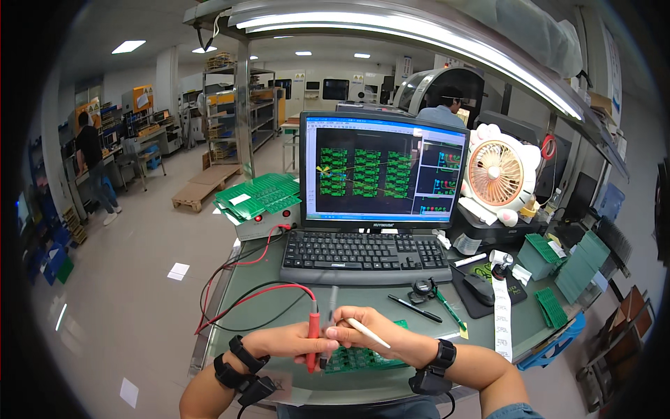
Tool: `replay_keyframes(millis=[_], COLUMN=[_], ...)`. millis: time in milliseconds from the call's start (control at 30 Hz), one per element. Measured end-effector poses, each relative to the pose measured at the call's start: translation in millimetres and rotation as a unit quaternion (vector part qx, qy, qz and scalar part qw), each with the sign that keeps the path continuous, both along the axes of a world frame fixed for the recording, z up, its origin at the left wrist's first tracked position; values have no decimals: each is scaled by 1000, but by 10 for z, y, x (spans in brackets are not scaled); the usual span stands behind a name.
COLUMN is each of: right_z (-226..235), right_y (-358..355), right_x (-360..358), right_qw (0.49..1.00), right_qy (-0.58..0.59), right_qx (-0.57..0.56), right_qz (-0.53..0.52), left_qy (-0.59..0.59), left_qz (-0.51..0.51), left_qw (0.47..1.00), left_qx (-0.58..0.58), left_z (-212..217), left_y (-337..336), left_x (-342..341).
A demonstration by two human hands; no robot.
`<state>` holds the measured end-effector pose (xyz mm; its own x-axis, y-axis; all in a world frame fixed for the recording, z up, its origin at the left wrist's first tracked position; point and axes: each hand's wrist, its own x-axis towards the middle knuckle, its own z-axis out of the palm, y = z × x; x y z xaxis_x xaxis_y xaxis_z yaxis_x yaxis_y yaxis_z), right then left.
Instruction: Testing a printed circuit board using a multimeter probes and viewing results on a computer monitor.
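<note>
My left grip (289, 341) is clasping a red test probe (313, 327), fingers wrapped around it, while my right grip (377, 327) is holding a white stick (368, 333) snugly in bunched fingers. A blurred grey, slender tool (333, 299) is standing nearly upright between the two; from this distance I am not managing to tell which is gripping it. Below, a green circuit board (359, 362) is lying on the counter (272, 307), partly hidden by both. Beyond, a black pen (414, 308) is resting near a mouse (479, 288), a keyboard (366, 255) is sitting before a lit monitor (384, 174), and a cat-shaped fan (497, 174) is standing at right
</note>
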<state>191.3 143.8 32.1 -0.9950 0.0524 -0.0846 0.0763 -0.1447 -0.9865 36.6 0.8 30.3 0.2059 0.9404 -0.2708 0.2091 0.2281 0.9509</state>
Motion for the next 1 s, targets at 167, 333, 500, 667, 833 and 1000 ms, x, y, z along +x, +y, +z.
replay_keyframes(millis=[167, 333, 500, 667, 833, 1000], right_z=[144, 104, 4, -121, -136, -208], right_y=[-4, 72, 31, 42, 30, 37], right_x=[139, 271, 314, 310, 294, 309], right_qw=[994, 985, 982, 983, 981, 976], right_qy=[19, 65, 20, 24, 10, 6], right_qx=[95, 81, 88, 88, 73, 124], right_qz=[-56, -135, -167, -159, -178, -182], left_qy=[-101, -143, -173, -230, -262, -277], left_qz=[112, 259, 279, 297, 309, 295], left_qw=[986, 946, 939, 921, 910, 914], left_qx=[71, 131, 102, 104, 90, 25], left_z=[-90, -104, -169, -221, -265, -213], left_y=[-91, -77, -41, -22, 6, -18], left_x=[-98, -317, -372, -401, -398, -400])
